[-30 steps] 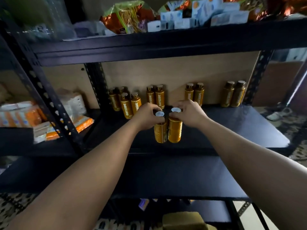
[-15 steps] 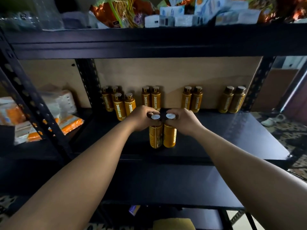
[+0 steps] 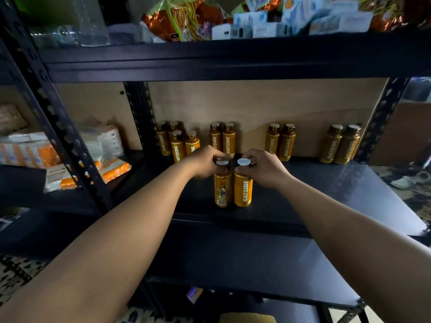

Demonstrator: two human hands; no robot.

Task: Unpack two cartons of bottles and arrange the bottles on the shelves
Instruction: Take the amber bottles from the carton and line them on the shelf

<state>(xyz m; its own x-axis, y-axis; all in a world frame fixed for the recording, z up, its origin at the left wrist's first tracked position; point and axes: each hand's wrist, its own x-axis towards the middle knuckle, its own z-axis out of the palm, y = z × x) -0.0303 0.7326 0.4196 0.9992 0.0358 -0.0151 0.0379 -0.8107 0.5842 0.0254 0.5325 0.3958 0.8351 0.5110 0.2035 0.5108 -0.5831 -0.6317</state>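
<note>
Head view. We look into a dark metal rack. The middle shelf (image 3: pixel 326 194) has a smooth, faintly glossy dark board backed by a matt brown panel (image 3: pixel 256 106). Perforated angle uprights (image 3: pixel 58 127) frame the bay.

Along the far edge, against the panel, stand upright amber bottles with dark round caps. There is a cluster of four (image 3: pixel 177 145) at far left, then a pair (image 3: pixel 222 138), a second pair (image 3: pixel 279 141), and a third pair (image 3: pixel 340 143) at far right. The pair behind the hands is partly hidden by them.

The top shelf carries crinkled foil snack packets (image 3: pixel 177 19) and white cartons (image 3: pixel 279 22). The bay to the left holds orange-and-white wrapped packs (image 3: pixel 70 169). A lower shelf (image 3: pixel 233 257) lies nearer us.

Both forearms reach in from the near side. The left hand (image 3: pixel 203 163) has its fingers curled round the neck of the left bottle (image 3: pixel 222 190), which shows a barcode. The right hand (image 3: pixel 263 169) likewise grips the neck of the right bottle (image 3: pixel 243 192), lettered OATSIDE. Both bottles are cylindrical, upright and side by side, just touching, and their silver cap tops are visible. Their bases sit at the board near its near edge, in front of the rear rows. We cannot tell whether they bear fully on it.
</note>
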